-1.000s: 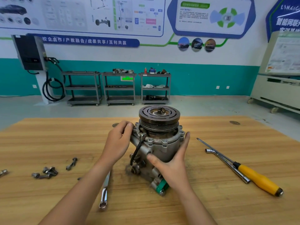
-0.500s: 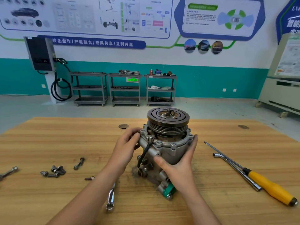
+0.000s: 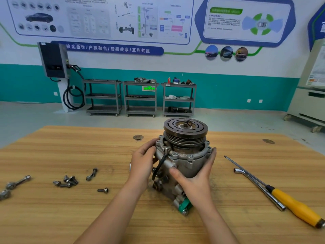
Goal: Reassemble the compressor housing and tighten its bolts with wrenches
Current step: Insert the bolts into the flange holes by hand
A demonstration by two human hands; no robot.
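Observation:
The grey metal compressor (image 3: 182, 155) stands upright on the wooden table (image 3: 70, 152), its dark grooved pulley (image 3: 185, 130) on top. My left hand (image 3: 143, 162) grips the housing's left flange. My right hand (image 3: 197, 176) wraps round the right side, thumb across the front. Several loose bolts (image 3: 67, 181) lie to the left, with one bolt (image 3: 103, 190) nearer the compressor. A wrench (image 3: 17, 182) lies at the far left. An L-shaped socket wrench (image 3: 258, 187) lies on the right.
A yellow-handled screwdriver (image 3: 290, 203) lies beside the socket wrench on the right. A green-capped port (image 3: 184, 205) sticks out at the compressor's base toward me. Grey shelf carts (image 3: 140, 97) stand against the far wall.
The view has shifted, so the compressor sits further right in frame and the far-left wrench has come into view. Both hands keep their hold on the housing.

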